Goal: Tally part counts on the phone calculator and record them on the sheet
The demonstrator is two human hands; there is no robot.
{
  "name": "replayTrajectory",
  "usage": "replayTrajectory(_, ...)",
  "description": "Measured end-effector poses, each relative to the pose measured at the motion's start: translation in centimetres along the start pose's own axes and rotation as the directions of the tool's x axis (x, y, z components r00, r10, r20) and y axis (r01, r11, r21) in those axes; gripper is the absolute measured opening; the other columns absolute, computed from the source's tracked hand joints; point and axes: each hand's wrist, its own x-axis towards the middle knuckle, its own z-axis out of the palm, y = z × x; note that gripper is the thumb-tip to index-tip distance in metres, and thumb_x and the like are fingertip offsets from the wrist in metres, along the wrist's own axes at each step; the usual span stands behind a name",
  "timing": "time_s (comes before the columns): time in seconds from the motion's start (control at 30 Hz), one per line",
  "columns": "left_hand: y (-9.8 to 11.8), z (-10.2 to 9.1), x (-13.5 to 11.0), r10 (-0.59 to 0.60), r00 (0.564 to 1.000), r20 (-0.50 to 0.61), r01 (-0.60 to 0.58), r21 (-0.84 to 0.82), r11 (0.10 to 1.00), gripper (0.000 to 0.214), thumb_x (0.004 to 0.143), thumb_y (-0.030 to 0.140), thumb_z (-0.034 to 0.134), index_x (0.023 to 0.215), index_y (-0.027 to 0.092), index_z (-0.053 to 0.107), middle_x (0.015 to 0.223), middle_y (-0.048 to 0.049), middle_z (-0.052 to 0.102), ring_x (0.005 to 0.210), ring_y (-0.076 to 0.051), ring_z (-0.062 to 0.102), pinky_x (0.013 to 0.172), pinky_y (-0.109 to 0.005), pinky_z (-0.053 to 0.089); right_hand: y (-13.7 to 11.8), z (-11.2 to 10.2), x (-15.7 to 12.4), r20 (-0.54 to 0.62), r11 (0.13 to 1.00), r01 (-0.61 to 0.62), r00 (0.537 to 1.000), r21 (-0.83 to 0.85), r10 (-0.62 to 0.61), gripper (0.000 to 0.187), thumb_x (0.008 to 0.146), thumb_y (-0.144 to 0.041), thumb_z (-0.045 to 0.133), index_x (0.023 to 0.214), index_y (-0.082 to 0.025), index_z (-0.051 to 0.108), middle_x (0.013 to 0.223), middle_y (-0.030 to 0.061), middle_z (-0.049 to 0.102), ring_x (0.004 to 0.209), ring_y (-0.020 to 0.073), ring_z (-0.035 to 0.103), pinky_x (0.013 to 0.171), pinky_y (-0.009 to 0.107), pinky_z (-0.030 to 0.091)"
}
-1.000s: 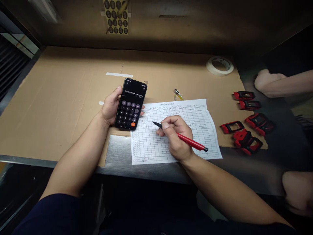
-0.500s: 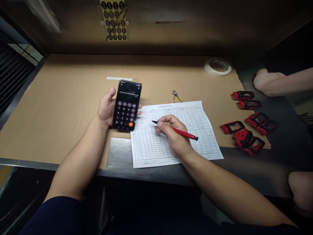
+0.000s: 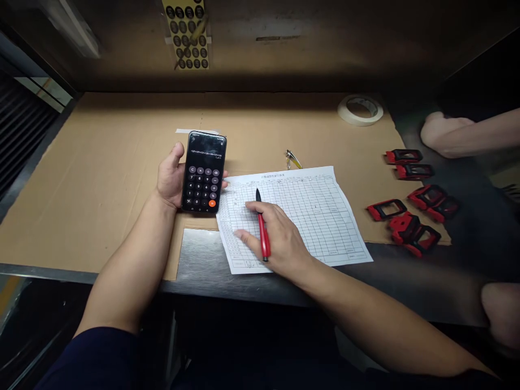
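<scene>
The left hand (image 3: 170,179) curls around a black smartphone (image 3: 205,172), its long axis pointing away from the person and its lower end just beside the printed grid form (image 3: 296,216). The right hand (image 3: 280,235) lies on the form, gripping a red pen (image 3: 263,238) with its black tip aimed away. The cardboard sheet (image 3: 101,179) extends well leftward; the form's near edge sits close to the steel bench's (image 3: 260,286) front.

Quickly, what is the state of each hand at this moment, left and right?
Left hand: holding a smartphone showing a calculator.
Right hand: holding a red pen, resting on a printed form.
</scene>
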Motion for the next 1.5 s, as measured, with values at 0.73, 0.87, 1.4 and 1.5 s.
replayTrajectory(0.73,-1.2,1.5,0.7,0.002,1.000,0.027,-0.001,-0.031,1.000,0.091,0.087,0.088,0.050,0.129,0.010,0.070,0.121,-0.0202,0.079,0.106,-0.035,0.080,0.097,-0.048,0.064,0.9,1.3,-0.3,0.178,0.967,-0.011,0.982,-0.255,0.058,0.101,0.078,-0.052,0.087,0.158,-0.015,0.038,0.159,0.0269,0.051,0.157,0.0455,0.038,0.126,0.074,0.034)
replayTrajectory(0.87,-1.2,1.7,0.7,-0.017,0.999,0.031,0.017,-0.028,0.999,0.089,0.086,0.087,0.053,0.131,0.011,0.069,0.122,-0.0206,0.078,0.107,-0.035,0.079,0.096,-0.048,0.064,0.9,1.5,-0.1,0.176,0.962,-0.018,0.982,-0.272,0.068,0.102,0.077,-0.052,0.088,0.157,-0.011,0.040,0.159,0.0295,0.050,0.156,0.0464,0.039,0.127,0.072,0.033)
replayTrajectory(1.4,-1.0,2.9,0.7,-0.042,0.993,-0.115,0.050,0.063,0.997,0.099,0.094,0.086,0.032,0.145,0.005,0.058,0.116,-0.0189,0.078,0.107,-0.038,0.078,0.097,-0.051,0.062,0.6,1.2,0.4,0.205,0.970,-0.026,0.976,-0.242,0.077,0.099,0.082,-0.057,0.082,0.159,-0.013,0.038,0.159,0.0241,0.052,0.158,0.0430,0.037,0.132,0.070,0.025)
replayTrajectory(1.5,-1.1,3.1,0.7,-0.031,0.992,-0.125,0.040,0.067,0.997,0.100,0.092,0.087,0.034,0.144,0.005,0.059,0.113,-0.0189,0.078,0.110,-0.039,0.077,0.099,-0.051,0.062,0.8,1.1,0.3,0.198,0.972,-0.003,0.979,-0.237,0.051,0.097,0.083,-0.056,0.081,0.159,-0.013,0.037,0.157,0.0235,0.054,0.157,0.0433,0.039,0.131,0.071,0.024)
